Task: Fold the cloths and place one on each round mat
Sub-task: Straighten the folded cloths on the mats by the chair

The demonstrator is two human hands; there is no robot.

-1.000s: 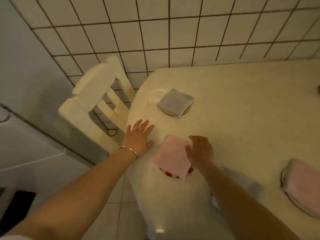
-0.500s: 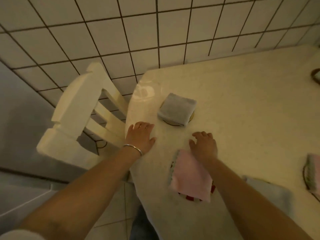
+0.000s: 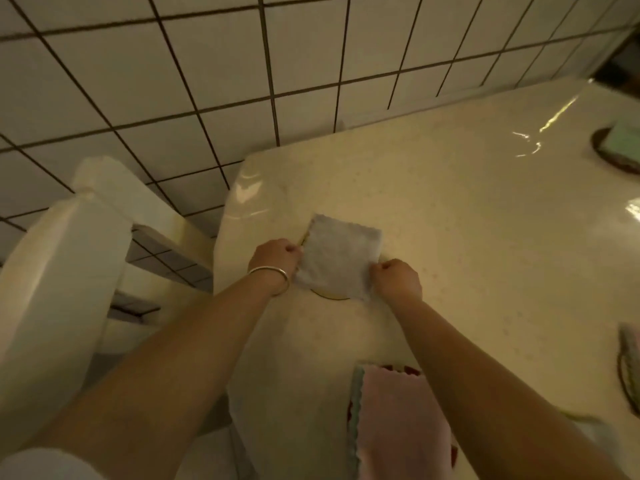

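A glossy cream table (image 3: 467, 216) against a tiled wall carries round mats topped with folded cloths: a grey cloth (image 3: 337, 259) near its left edge, a pink cloth (image 3: 398, 424) nearer the camera, a green cloth (image 3: 625, 138) far right of the grey.

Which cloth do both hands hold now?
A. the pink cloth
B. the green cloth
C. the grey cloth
C: the left hand and the right hand each pinch a side edge of the grey cloth, which lies over a round mat.
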